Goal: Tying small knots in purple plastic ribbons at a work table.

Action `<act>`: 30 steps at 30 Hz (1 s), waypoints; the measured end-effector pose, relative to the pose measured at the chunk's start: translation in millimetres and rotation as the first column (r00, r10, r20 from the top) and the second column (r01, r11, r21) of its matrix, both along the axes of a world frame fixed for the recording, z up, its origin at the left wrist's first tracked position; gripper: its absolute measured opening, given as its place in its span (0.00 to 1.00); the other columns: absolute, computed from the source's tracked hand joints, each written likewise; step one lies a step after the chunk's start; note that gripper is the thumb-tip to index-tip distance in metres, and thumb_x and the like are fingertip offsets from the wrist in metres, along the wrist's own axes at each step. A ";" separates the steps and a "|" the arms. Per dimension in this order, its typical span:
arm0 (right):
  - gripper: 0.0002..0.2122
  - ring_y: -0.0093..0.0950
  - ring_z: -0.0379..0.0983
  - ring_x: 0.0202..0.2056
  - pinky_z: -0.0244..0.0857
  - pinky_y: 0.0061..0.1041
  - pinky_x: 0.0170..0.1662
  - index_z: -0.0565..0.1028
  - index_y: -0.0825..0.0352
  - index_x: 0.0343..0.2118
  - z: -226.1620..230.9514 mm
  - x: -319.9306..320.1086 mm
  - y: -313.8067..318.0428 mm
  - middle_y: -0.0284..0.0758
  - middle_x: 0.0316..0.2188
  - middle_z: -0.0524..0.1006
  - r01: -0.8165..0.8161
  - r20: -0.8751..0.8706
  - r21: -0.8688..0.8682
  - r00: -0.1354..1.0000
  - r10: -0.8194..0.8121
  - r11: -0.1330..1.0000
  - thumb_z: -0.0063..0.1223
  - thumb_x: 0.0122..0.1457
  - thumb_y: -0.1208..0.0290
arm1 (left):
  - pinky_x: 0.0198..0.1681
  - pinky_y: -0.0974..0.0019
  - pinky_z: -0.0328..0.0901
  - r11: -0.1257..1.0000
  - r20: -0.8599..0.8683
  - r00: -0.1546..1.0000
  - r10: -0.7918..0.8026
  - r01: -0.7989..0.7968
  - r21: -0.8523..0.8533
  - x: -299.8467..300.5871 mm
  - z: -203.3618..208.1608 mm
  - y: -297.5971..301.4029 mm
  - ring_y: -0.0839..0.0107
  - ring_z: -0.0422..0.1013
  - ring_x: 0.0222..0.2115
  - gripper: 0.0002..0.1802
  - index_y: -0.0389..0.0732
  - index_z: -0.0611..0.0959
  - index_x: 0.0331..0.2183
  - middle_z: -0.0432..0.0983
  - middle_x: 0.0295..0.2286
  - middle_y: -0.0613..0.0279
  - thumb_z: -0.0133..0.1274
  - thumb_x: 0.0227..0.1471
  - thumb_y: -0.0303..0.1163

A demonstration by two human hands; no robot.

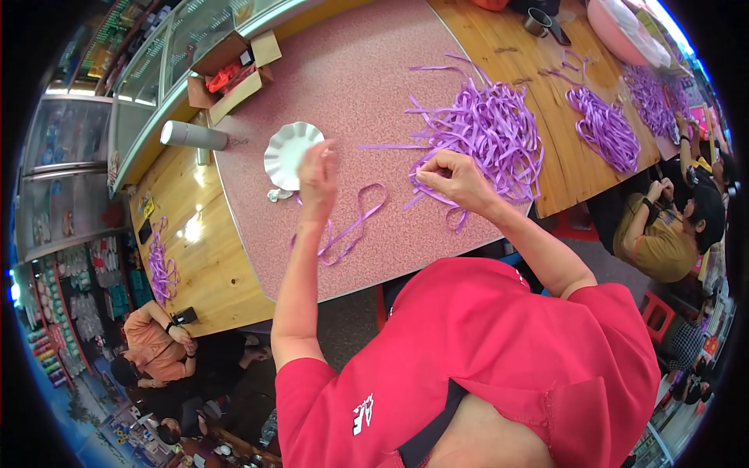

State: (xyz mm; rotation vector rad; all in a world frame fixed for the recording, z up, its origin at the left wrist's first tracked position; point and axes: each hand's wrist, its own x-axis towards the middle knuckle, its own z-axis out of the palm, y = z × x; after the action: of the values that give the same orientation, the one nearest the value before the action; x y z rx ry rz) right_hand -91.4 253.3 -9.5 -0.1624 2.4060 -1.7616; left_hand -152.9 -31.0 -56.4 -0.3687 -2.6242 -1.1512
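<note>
My left hand point(318, 183) is raised over the pink speckled tabletop, beside a white bowl with a scalloped rim point(292, 152). Its fingers are smeared by motion, so I cannot see what they hold. A loose looped purple ribbon point(360, 222) lies on the table just right of my left wrist. My right hand point(459, 181) has thumb and forefinger pinched together at the near left edge of a large tangled pile of purple ribbons point(499, 129). Whatever sits between those fingertips is too small to make out. A small pale object point(278, 195) lies below the bowl.
A grey-white cylinder point(193, 136) and an open cardboard box point(234, 74) with red contents stand at the far left. Further purple bundles point(605, 129) lie on the right wooden table. A metal mug point(537, 22) stands far right. Other people sit at both sides.
</note>
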 end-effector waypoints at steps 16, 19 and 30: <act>0.08 0.25 0.75 0.30 0.68 0.27 0.34 0.79 0.69 0.32 -4.8 22.5 12.5 0.38 0.27 0.78 -0.117 -0.139 -0.045 0.984 0.110 0.992 0.57 0.54 0.69 | 0.36 0.64 0.69 0.913 0.076 0.933 -0.350 0.322 0.250 90.3 71.8 98.6 0.60 0.77 0.32 0.11 0.37 0.83 0.39 0.79 0.31 0.51 0.57 0.51 0.24; 0.09 0.26 0.76 0.30 0.68 0.27 0.34 0.80 0.68 0.32 -4.1 28.4 16.4 0.40 0.27 0.79 -0.147 -0.202 0.010 0.969 0.146 0.989 0.57 0.54 0.68 | 0.36 0.63 0.69 0.908 0.054 0.937 -0.345 0.319 0.270 100.0 68.6 100.2 0.59 0.76 0.32 0.09 0.36 0.83 0.37 0.79 0.30 0.51 0.58 0.51 0.26; 0.10 0.29 0.76 0.29 0.69 0.26 0.34 0.79 0.69 0.32 9.1 42.2 14.2 0.40 0.27 0.79 -0.129 -0.382 0.242 0.899 0.216 0.962 0.58 0.55 0.66 | 0.29 0.66 0.67 0.821 -0.034 0.863 -0.504 0.490 0.292 85.0 29.3 89.6 0.69 0.73 0.25 0.08 0.38 0.84 0.33 0.78 0.25 0.54 0.61 0.51 0.30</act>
State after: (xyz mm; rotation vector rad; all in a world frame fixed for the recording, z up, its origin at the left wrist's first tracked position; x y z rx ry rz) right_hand -49.2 267.5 -0.4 -0.7620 2.7325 -1.4969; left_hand -67.9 58.6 -27.2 -1.0209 -2.3998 -1.6954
